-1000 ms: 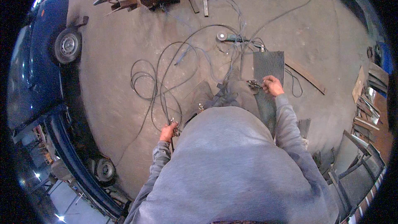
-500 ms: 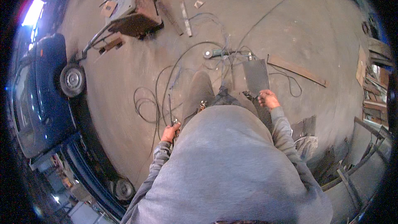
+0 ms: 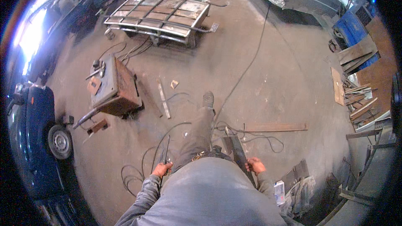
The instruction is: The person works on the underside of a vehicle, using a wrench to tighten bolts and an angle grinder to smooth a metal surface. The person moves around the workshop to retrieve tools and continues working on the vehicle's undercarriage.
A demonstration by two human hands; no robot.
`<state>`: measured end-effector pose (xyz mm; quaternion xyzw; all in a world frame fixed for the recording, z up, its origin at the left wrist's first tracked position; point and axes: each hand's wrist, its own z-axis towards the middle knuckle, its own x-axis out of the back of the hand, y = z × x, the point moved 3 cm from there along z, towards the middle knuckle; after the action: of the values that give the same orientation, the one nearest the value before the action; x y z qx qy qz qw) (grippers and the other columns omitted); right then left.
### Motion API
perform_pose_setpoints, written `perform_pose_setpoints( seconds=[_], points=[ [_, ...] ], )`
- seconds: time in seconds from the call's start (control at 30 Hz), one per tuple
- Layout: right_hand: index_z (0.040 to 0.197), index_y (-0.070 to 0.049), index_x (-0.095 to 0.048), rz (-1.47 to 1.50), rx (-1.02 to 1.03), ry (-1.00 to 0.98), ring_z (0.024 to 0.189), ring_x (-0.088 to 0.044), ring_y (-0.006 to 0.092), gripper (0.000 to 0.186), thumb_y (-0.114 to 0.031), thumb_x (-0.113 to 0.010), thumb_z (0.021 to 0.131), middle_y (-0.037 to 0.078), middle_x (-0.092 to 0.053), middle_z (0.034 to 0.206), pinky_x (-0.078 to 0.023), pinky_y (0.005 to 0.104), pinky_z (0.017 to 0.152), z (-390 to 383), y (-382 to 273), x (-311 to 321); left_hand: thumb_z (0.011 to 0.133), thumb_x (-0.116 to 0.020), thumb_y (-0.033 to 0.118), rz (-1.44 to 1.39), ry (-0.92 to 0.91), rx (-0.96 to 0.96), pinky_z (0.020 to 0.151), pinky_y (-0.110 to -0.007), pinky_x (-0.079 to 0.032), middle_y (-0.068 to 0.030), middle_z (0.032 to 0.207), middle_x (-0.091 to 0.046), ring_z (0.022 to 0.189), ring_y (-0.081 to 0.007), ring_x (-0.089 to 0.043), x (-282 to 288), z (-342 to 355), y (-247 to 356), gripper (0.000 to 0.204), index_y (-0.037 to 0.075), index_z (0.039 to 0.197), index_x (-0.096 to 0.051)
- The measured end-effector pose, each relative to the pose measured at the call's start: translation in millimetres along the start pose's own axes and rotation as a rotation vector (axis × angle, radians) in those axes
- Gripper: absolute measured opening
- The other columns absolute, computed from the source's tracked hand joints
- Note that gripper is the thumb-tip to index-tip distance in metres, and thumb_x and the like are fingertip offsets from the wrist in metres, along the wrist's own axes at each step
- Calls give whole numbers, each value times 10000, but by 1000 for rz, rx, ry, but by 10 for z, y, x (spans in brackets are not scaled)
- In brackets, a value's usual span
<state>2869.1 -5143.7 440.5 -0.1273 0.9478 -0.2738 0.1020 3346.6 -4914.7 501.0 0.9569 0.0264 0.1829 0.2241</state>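
Bare concrete floor of a workshop is seen from above, stained and strewn with loose cables. At the person's left side, the left hand is closed around a thin dark rod-shaped tool, likely a welding electrode holder, which is pointed forward and away from the body, presumably so its tip is kept clear of the clothing. At the right side, the right hand is curled on the edge of a dark flat metal plate, carried on edge beside the hip, a position in which such a sheet is most easily gripped. A rusty box-shaped welding machine is set on the floor ahead to the left, with small bits lying on its top. No open containers can be made out; a metal rack is laid flat farther off.
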Motion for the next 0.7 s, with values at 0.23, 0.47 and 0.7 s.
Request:
perform_pose_setpoints(
  seconds=[0.23,0.47,0.7],
  points=[
    [1152,-22,-571,49,-4,67,711,-627,199,263,-135,-577,914,102,-654,880,-528,342,627,630,-769,-39,791,-696,520,103,-61,3,580,-328,-438,-60,649,-630,591,-164,-549,362,1175,1028,494,37,684,-672],
    [1170,-7,-593,-418,6,-171,774,-627,183,326,-221,-623,926,83,-664,919,-513,326,652,2092,-2933,-644,786,-715,505,157,-68,86,601,-337,-453,-61,682,-644,624,-178,-576,936,2116,2247,461,46,749,-692],
    [1173,6,-584,-186,206,-122,767,-625,183,309,-182,-600,928,87,-661,904,-519,335,676,2165,-5240,-1094,780,-665,589,213,-37,79,600,-358,-455,-76,654,-627,626,-188,-582,1350,2566,3068,561,32,733,-703]
  ],
)
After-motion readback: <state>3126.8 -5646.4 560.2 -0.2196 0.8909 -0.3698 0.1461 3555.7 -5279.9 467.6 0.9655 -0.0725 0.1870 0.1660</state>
